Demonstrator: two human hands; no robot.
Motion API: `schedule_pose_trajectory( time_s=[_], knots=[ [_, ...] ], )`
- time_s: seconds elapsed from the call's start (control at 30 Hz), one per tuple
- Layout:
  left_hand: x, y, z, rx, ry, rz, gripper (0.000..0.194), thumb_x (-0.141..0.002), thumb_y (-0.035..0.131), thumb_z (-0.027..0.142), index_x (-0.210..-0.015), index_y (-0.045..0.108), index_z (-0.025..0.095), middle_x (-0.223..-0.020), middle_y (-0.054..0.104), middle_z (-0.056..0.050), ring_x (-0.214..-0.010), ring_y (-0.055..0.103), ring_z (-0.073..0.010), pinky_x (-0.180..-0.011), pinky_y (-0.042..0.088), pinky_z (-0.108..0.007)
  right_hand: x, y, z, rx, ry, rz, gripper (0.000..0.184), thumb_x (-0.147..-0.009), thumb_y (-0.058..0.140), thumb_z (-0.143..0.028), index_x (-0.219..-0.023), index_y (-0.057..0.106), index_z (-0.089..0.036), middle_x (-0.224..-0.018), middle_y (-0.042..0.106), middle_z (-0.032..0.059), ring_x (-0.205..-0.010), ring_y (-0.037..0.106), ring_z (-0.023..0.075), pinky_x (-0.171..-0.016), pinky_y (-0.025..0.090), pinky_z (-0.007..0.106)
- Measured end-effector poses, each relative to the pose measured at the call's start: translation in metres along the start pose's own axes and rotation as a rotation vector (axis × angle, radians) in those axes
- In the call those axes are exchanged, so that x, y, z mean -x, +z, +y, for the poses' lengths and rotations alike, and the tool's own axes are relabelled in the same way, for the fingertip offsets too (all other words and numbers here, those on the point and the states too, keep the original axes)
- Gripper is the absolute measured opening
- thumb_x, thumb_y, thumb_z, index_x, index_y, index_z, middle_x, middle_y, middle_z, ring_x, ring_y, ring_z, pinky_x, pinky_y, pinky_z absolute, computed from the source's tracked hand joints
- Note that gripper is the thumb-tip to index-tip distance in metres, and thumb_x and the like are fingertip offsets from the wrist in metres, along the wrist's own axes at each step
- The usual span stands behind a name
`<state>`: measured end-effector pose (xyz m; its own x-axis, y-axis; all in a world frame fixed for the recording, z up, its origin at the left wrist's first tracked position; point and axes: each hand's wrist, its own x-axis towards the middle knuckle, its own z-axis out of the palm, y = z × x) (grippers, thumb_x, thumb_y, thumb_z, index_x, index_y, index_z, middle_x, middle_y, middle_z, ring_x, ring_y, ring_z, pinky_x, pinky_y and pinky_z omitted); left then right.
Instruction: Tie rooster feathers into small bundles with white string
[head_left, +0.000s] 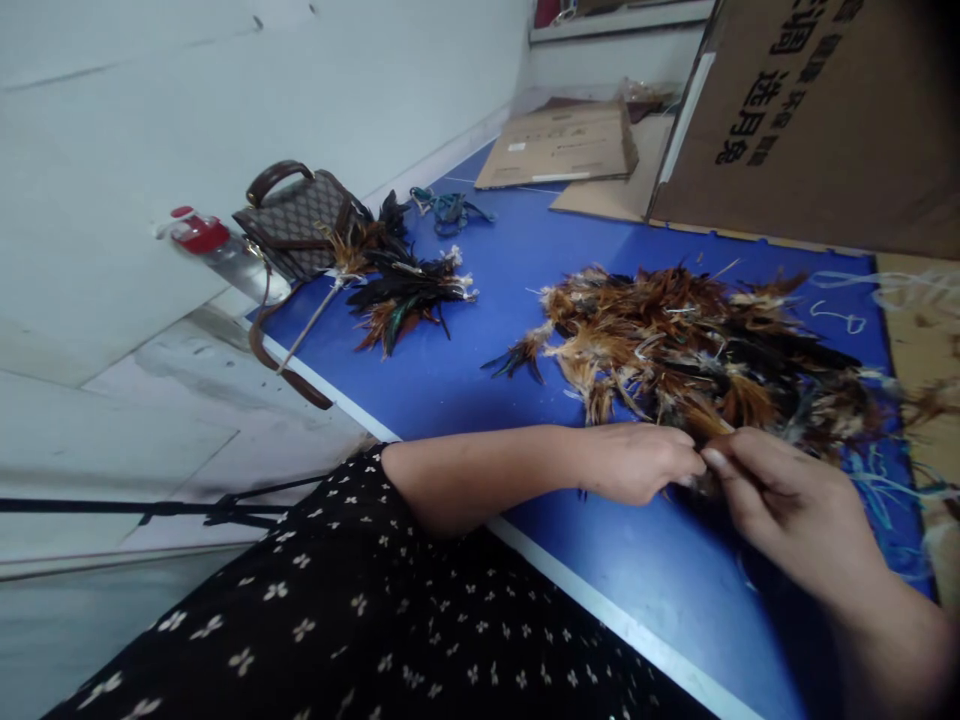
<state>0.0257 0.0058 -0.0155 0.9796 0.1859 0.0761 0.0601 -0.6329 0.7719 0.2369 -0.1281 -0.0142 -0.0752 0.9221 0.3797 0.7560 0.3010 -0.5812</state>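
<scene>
My left hand is closed, fingers curled, at the near edge of a heap of brown, orange and black feathers. Close against it, my right hand pinches with thumb and forefinger. Between and just below the fingertips shows a small dark tuft of feathers, mostly hidden by the hands. The heap lies on a blue tabletop, with pale quill ends and bits of string among the feathers.
At the left stand a patterned handbag and a red-capped bottle. A bundle of black feathers and a feather duster with a thin stick lie near. Cardboard and a large carton are behind; blue-green string lies right.
</scene>
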Motion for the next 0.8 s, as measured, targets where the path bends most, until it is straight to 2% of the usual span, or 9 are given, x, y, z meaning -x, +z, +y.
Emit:
schedule_pose_trajectory(
  time_s=[0.07,0.17,0.23,0.33,0.43,0.53,0.67,0.8],
  knots=[
    [0.000,-0.001,0.003,0.126,0.054,0.058,0.017,-0.106,0.071,0.009,-0.094,0.075,0.022,-0.104,0.079,-0.009,-0.105,0.077,-0.0219,-0.108,0.064,-0.036,-0.002,-0.002,0.000,-0.098,0.062,0.012,0.045,-0.122,0.063,-0.057,-0.090,0.076,-0.028,-0.077,0.072,0.0026,-0.066,0.068,0.0208,-0.064,0.055,0.034],
    [0.000,0.002,0.003,0.313,-0.051,0.264,0.012,-0.112,0.067,0.016,-0.106,0.077,0.020,-0.098,0.080,-0.006,-0.099,0.079,-0.0186,-0.104,0.065,-0.034,-0.002,0.001,0.000,-0.139,0.143,0.040,0.049,-0.123,0.061,-0.061,-0.089,0.074,-0.028,-0.076,0.072,0.0029,-0.065,0.067,0.0207,-0.060,0.053,0.034],
    [0.001,0.007,0.000,0.401,-0.156,0.373,0.015,-0.116,0.063,0.023,-0.111,0.077,0.019,-0.095,0.080,-0.004,-0.093,0.079,-0.0166,-0.096,0.065,-0.031,-0.002,0.007,-0.001,-0.111,0.123,0.041,0.049,-0.122,0.062,-0.062,-0.089,0.072,-0.027,-0.074,0.070,0.0018,-0.063,0.064,0.0193,-0.058,0.051,0.033],
    [0.001,0.013,-0.006,0.331,-0.203,0.449,0.017,-0.116,0.066,0.029,-0.108,0.077,0.019,-0.096,0.079,-0.004,-0.094,0.077,-0.0167,-0.094,0.062,-0.030,0.000,0.017,-0.002,-0.030,0.029,0.043,0.045,-0.122,0.062,-0.056,-0.089,0.069,-0.027,-0.073,0.067,0.0003,-0.060,0.063,0.0177,-0.060,0.052,0.033],
    [-0.002,0.015,-0.009,0.296,-0.188,0.475,0.015,-0.113,0.070,0.027,-0.102,0.077,0.019,-0.099,0.080,-0.004,-0.099,0.074,-0.0177,-0.099,0.059,-0.031,0.000,0.022,-0.001,0.040,-0.028,0.029,0.042,-0.123,0.059,-0.051,-0.088,0.065,-0.029,-0.072,0.065,0.0002,-0.059,0.064,0.0185,-0.062,0.053,0.035],
    [-0.007,0.014,-0.008,0.463,-0.226,0.468,0.014,-0.113,0.071,0.022,-0.100,0.075,0.018,-0.092,0.075,-0.001,-0.091,0.068,-0.0154,-0.093,0.057,-0.030,0.001,0.024,0.003,0.081,-0.052,0.004,0.038,-0.123,0.058,-0.048,-0.090,0.065,-0.029,-0.075,0.067,0.0005,-0.060,0.065,0.0187,-0.061,0.052,0.035],
    [-0.006,0.013,-0.001,0.762,-0.310,0.407,0.006,-0.115,0.067,0.019,-0.114,0.073,0.017,-0.081,0.065,0.005,-0.069,0.057,-0.0103,-0.073,0.051,-0.026,0.003,0.026,0.005,0.095,-0.073,0.034,0.036,-0.122,0.059,-0.046,-0.091,0.066,-0.029,-0.077,0.069,0.0008,-0.061,0.067,0.0183,-0.064,0.052,0.034],
    [-0.002,0.010,0.005,0.830,-0.321,0.361,0.011,-0.116,0.068,0.019,-0.126,0.071,0.017,-0.073,0.059,0.009,-0.059,0.050,-0.0083,-0.064,0.046,-0.024,0.003,0.025,0.007,0.103,-0.011,0.081,0.042,-0.121,0.061,-0.050,-0.085,0.063,-0.029,-0.071,0.066,0.0011,-0.059,0.065,0.0199,-0.061,0.048,0.035]
  ],
)
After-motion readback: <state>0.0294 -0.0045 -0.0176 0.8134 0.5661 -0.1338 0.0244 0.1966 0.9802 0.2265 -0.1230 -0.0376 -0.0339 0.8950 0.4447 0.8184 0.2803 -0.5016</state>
